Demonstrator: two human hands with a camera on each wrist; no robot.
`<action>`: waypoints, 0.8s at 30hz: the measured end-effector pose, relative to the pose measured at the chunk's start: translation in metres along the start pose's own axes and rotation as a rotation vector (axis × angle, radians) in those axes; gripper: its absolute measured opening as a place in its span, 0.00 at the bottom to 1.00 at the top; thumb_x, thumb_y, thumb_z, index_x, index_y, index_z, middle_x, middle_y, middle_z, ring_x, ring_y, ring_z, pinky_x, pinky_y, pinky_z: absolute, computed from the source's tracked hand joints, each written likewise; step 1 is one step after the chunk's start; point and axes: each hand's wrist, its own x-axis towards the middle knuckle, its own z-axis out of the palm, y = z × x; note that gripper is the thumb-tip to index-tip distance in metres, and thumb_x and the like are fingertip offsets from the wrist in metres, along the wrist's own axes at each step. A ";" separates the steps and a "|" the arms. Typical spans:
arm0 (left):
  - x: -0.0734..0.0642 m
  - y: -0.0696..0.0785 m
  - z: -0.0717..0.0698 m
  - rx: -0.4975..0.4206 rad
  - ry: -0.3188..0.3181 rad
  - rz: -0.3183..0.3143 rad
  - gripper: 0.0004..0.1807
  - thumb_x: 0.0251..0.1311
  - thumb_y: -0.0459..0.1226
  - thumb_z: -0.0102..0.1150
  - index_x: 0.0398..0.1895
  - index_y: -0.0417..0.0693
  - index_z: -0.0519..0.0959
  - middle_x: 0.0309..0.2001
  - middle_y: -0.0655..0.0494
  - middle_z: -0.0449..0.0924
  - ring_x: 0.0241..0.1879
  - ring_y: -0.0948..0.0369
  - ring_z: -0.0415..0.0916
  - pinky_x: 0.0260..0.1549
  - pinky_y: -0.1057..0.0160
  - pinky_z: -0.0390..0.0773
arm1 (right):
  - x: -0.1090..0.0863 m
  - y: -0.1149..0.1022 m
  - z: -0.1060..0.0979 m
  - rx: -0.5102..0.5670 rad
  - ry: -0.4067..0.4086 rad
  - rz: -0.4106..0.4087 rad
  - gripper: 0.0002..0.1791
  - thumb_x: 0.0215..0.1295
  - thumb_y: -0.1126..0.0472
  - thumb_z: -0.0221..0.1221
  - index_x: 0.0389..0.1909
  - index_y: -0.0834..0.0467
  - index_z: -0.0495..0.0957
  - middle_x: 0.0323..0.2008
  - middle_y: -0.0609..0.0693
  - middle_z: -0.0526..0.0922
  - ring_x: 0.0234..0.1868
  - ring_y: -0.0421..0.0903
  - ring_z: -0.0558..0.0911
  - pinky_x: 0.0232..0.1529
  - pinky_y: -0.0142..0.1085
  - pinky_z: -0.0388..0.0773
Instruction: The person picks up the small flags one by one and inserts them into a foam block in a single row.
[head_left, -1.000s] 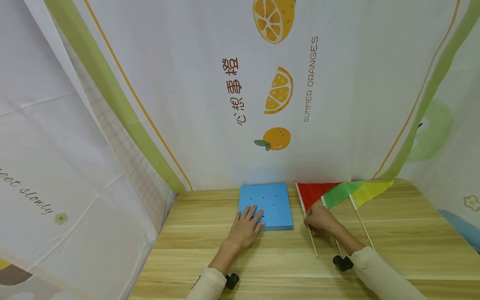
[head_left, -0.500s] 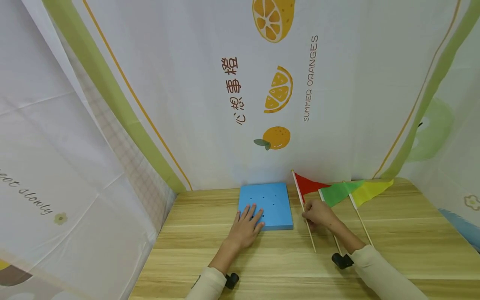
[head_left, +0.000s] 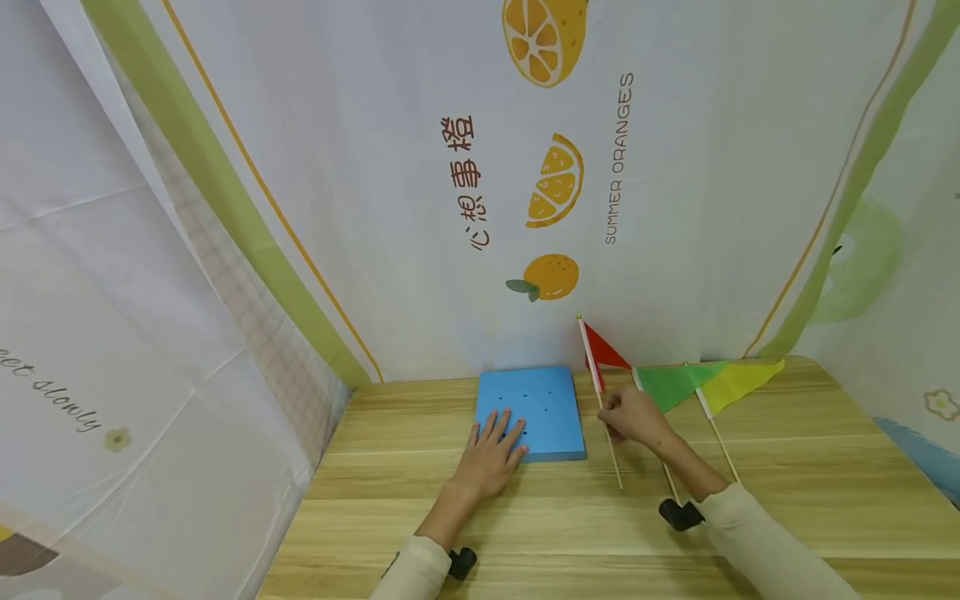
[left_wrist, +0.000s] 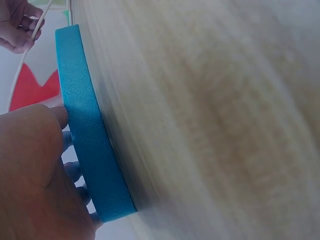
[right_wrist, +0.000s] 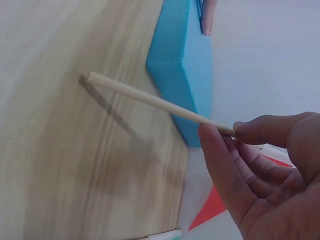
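My right hand (head_left: 636, 417) pinches the wooden stick of a red flag (head_left: 602, 348) between thumb and fingers. The stick (right_wrist: 145, 97) is raised off the table at a tilt, its lower end pointing toward me. Flat on the blue foam block (head_left: 558, 429) rests my left hand (head_left: 491, 458), fingers spread over its near left part. Small holes dot the block's top, some of them covered by the fingers. In the left wrist view the block's side (left_wrist: 92, 130) shows beside the fingers. A green flag (head_left: 671, 383) lies just right of the right hand, its stick partly behind the wrist.
A yellow flag (head_left: 738, 385) lies to the right of the green one on the wooden table (head_left: 555, 533). Behind the table's far edge hangs a white printed cloth (head_left: 375, 208). Each wrist wears a black camera, such as the right camera (head_left: 678, 514).
My right hand has lifted the red flag off the table and carried it slightly left, its tip rising against the cloth. The green flag has shifted slightly left. My left hand stays put.
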 end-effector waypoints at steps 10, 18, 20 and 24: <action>0.001 -0.001 0.000 0.019 0.006 0.001 0.31 0.77 0.55 0.33 0.78 0.56 0.55 0.79 0.49 0.48 0.78 0.46 0.44 0.73 0.38 0.50 | 0.009 -0.020 -0.002 0.060 0.056 -0.081 0.06 0.65 0.65 0.58 0.29 0.62 0.73 0.25 0.57 0.81 0.23 0.47 0.83 0.28 0.39 0.86; 0.000 0.000 -0.002 0.018 0.009 0.006 0.31 0.77 0.55 0.32 0.78 0.56 0.56 0.79 0.49 0.48 0.78 0.46 0.44 0.73 0.38 0.50 | 0.015 -0.036 0.000 0.073 0.088 -0.120 0.06 0.67 0.64 0.59 0.31 0.62 0.74 0.27 0.56 0.80 0.25 0.46 0.83 0.32 0.44 0.87; 0.000 0.000 -0.001 0.019 0.008 0.005 0.30 0.77 0.55 0.33 0.78 0.57 0.56 0.79 0.49 0.48 0.78 0.46 0.44 0.73 0.38 0.50 | 0.016 -0.039 0.000 0.093 0.092 -0.133 0.06 0.67 0.64 0.59 0.32 0.62 0.75 0.28 0.58 0.80 0.26 0.50 0.84 0.33 0.45 0.87; 0.000 -0.001 -0.001 0.013 0.003 0.001 0.31 0.77 0.56 0.32 0.78 0.58 0.55 0.79 0.50 0.48 0.78 0.47 0.43 0.74 0.39 0.50 | 0.020 -0.046 0.001 0.085 0.107 -0.158 0.05 0.67 0.64 0.60 0.34 0.62 0.76 0.30 0.61 0.81 0.28 0.55 0.84 0.33 0.45 0.87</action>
